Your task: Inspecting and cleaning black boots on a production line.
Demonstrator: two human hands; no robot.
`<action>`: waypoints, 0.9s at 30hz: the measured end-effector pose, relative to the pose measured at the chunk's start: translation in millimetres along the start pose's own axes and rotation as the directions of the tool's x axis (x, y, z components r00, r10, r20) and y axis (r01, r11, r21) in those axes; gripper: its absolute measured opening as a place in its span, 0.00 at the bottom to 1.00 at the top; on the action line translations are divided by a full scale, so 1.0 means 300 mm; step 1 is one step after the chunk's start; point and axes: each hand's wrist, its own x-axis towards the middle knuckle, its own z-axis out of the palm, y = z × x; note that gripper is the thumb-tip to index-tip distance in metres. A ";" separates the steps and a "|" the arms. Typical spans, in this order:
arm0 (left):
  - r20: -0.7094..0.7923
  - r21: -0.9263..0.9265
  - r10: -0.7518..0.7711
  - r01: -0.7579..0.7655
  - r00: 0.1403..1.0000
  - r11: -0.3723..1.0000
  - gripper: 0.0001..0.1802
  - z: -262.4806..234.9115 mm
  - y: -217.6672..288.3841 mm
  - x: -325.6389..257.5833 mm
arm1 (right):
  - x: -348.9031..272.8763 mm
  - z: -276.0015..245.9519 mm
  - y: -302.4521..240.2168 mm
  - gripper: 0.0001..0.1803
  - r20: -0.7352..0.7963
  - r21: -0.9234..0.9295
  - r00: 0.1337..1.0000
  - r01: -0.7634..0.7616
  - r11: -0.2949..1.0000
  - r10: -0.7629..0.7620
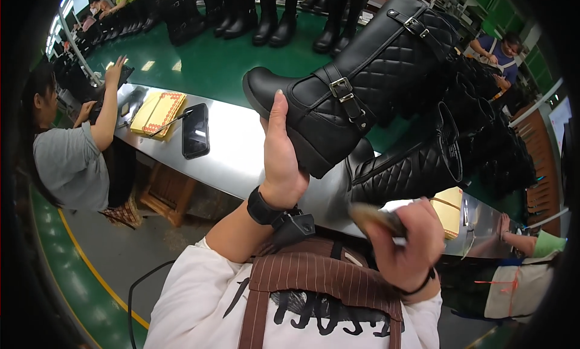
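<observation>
My left hand grips a black quilted boot from beneath, with the thumb along its side near the toe. The boot is held up and tilted, its toe to the left and its shaft up to the right. Two buckled straps cross it, at the ankle and near the top. My right hand is closed round a small brush with tan bristles, blurred by motion and apart from the raised boot. Behind that hand, a second quilted boot lies on its side on the metal bench.
Left on the bench are a stack of yellow paper and a black phone. More yellow paper lies at right. Black boots line the green surface beyond. A co-worker works at left; another person's arm reaches in at right.
</observation>
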 end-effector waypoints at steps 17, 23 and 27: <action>-0.159 0.185 0.170 -0.140 0.972 0.973 0.23 -0.073 0.068 -0.080 | 0.191 0.273 -0.052 0.12 -0.065 0.009 0.995 -0.077 0.997 0.078; -0.182 0.164 0.238 -0.209 0.954 0.964 0.34 -0.103 0.090 -0.088 | 0.171 0.239 -0.065 0.10 -0.013 0.040 1.000 -0.028 0.999 0.028; -0.190 0.258 0.277 -0.224 0.942 0.940 0.42 -0.095 0.061 -0.091 | 0.222 0.269 -0.040 0.10 -0.094 0.131 0.974 -0.193 0.972 0.206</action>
